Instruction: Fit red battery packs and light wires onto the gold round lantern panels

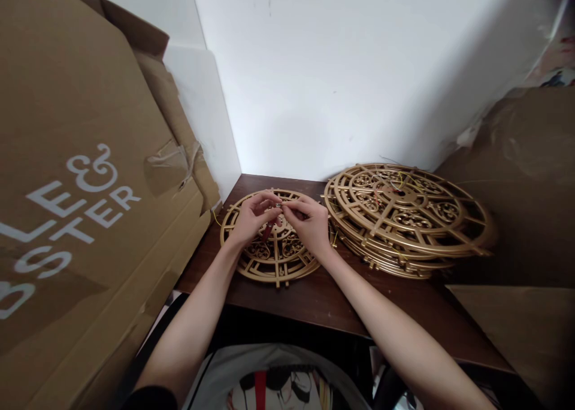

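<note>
A gold openwork round frame lies flat on the dark brown table in front of me. Both hands hover over its centre. My left hand and my right hand meet fingertip to fingertip, pinching a tiny part between them that is too small to name. A thin red wire hangs below the pinch, and a yellow wire end sticks out at the frame's left edge.
A stack of several matching gold frames with wires at its hub sits to the right. A large printed cardboard box leans at the left, brown cardboard stands at the right, and a white wall is behind.
</note>
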The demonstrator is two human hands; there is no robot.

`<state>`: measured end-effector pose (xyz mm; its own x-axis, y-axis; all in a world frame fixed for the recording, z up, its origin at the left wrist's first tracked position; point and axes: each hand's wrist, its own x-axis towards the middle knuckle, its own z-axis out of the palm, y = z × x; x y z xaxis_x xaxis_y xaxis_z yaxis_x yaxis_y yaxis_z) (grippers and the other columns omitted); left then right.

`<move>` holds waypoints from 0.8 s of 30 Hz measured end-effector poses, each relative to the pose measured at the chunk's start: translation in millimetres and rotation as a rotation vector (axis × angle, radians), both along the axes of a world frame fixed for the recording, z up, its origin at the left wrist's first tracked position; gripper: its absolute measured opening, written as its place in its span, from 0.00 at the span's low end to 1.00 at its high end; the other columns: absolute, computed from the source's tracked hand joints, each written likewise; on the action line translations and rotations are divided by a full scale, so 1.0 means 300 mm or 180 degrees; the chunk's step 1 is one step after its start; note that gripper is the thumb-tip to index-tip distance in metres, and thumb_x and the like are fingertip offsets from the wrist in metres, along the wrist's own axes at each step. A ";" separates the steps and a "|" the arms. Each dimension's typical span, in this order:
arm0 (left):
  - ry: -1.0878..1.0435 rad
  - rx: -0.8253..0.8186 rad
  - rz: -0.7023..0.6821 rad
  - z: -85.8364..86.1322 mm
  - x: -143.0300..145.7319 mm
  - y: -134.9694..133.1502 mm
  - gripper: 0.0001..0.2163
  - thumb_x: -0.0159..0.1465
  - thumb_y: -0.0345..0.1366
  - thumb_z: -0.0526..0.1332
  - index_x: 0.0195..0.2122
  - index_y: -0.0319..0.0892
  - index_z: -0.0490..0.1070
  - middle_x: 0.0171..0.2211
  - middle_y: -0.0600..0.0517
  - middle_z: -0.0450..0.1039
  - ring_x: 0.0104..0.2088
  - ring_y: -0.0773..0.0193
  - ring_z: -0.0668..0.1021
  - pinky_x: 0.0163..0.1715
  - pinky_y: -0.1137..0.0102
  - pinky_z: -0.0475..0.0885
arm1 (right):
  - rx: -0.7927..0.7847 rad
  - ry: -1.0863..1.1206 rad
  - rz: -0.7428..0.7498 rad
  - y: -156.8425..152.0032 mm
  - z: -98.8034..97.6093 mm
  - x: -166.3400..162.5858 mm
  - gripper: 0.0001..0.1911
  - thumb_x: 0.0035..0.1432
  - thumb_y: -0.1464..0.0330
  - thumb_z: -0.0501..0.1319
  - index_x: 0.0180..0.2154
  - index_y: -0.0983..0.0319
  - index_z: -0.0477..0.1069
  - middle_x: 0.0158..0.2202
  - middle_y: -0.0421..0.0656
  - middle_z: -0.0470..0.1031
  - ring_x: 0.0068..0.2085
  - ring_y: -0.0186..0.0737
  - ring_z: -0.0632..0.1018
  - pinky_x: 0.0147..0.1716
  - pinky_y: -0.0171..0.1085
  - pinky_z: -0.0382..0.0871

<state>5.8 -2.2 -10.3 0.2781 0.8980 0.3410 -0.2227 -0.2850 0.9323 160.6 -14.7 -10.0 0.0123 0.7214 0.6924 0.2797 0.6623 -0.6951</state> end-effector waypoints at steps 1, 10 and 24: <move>0.0022 -0.0011 0.0008 0.003 0.000 -0.002 0.10 0.56 0.36 0.68 0.37 0.42 0.71 0.30 0.54 0.70 0.23 0.68 0.77 0.09 0.81 0.64 | 0.0007 0.0008 0.0005 0.001 -0.001 -0.001 0.07 0.56 0.72 0.61 0.32 0.61 0.80 0.23 0.37 0.66 0.23 0.30 0.65 0.23 0.32 0.58; 0.0083 -0.0083 0.0208 0.015 -0.002 -0.004 0.10 0.53 0.37 0.70 0.34 0.41 0.74 0.26 0.53 0.70 0.23 0.67 0.77 0.13 0.79 0.65 | 0.0013 -0.0034 0.0101 0.007 -0.005 0.002 0.08 0.58 0.70 0.61 0.34 0.60 0.80 0.22 0.37 0.66 0.24 0.31 0.66 0.24 0.32 0.60; -0.0549 -0.0472 0.0410 0.040 0.008 -0.009 0.10 0.49 0.34 0.72 0.32 0.40 0.76 0.31 0.54 0.73 0.26 0.71 0.76 0.25 0.75 0.76 | 0.0132 -0.0233 0.0264 -0.020 0.028 0.002 0.12 0.65 0.68 0.54 0.43 0.60 0.75 0.37 0.44 0.78 0.40 0.39 0.78 0.41 0.37 0.69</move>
